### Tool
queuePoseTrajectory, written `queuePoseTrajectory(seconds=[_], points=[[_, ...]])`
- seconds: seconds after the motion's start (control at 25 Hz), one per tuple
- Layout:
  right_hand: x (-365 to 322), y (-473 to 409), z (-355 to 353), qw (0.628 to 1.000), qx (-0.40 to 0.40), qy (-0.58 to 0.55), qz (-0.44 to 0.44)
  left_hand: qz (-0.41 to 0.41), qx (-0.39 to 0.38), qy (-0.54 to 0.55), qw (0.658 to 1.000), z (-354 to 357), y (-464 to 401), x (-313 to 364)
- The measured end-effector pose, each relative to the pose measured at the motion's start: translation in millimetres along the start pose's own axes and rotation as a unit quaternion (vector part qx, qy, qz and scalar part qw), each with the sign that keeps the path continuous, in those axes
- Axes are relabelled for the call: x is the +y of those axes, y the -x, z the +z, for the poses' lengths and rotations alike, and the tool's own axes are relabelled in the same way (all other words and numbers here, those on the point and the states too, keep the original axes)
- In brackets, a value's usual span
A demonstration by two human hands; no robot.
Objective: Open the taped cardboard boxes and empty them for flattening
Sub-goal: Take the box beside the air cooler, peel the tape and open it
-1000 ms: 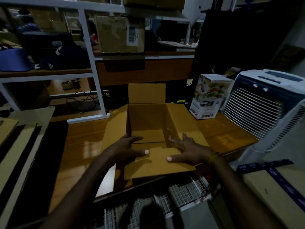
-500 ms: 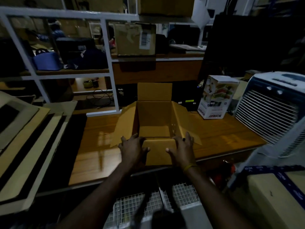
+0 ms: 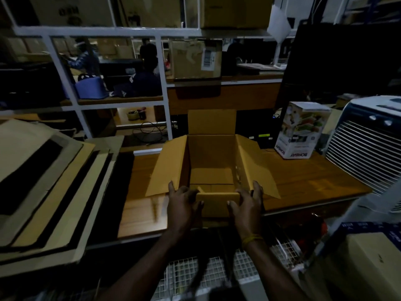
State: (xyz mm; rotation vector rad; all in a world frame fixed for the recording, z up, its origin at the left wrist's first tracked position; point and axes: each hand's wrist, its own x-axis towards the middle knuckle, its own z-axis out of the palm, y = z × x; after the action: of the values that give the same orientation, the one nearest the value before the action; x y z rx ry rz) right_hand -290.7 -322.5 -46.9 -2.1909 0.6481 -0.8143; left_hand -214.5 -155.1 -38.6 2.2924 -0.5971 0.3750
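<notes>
the box point(image 3: 211, 157) stands open on the wooden desk point(image 3: 303, 183), near the desk's front edge and about the middle of it. its far flap stands upright, the left and right flaps splay outward, and the near flap hangs down over the front wall. the inside shows bare cardboard, with only the bottom flaps and their seam in sight.

the left hand point(image 3: 184, 205) grips the near left corner of the box, thumb curled onto the front flap and fingers round the outside under the left flap. the right hand point(image 3: 247, 203) grips the near right corner the same way, thumb on the front flap and fingers wrapped round the side. a yellow band point(image 3: 251, 238) sits on the right wrist.

to the right on the desk a white carton point(image 3: 301, 131) printed with food pictures stands upright, well apart from the box. beyond it at the desk's right end is a white and blue cooler point(image 3: 366, 153) with a slatted grille. on the left a stack of flattened cardboard point(image 3: 43, 192) lies beside the desk. behind the desk runs a white-framed shelf point(image 3: 121, 103); on it sit a brown parcel point(image 3: 195, 59) with a label, a blue bag point(image 3: 89, 88) and a roll of tape point(image 3: 131, 115). a person point(image 3: 147, 79) is seen past the shelf, dim. a white wire rack point(image 3: 195, 274) lies below the desk's front edge, between the forearms.
</notes>
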Motion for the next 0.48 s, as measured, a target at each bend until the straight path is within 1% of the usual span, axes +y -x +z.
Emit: queuePoseTrajectory(seconds=[0.08,0.16,0.28,0.36,0.48], points=[[-27.3,16.9,-3.5,1.000,0.016,-0.022,-0.003,0.010,0.017,0.008,1.000,-30.1,5.4,-4.1],[-63.7,31.9,-8.8,0.999,0.041,-0.028,-0.024,0.026,0.043,0.016,0.999,-69.8,11.3,-6.3],[-133.1,59.7,-16.7,0.995,0.076,-0.007,-0.064,0.046,0.088,0.053,0.994,-144.2,21.1,-11.4],[-182.7,83.1,-23.9,0.991,0.105,0.004,-0.081,0.083,0.121,0.049,0.988,-194.3,26.6,-16.6],[-259.2,127.1,-30.7,0.986,0.137,0.011,-0.092,0.087,0.144,0.036,0.985,-275.6,39.7,-28.3]])
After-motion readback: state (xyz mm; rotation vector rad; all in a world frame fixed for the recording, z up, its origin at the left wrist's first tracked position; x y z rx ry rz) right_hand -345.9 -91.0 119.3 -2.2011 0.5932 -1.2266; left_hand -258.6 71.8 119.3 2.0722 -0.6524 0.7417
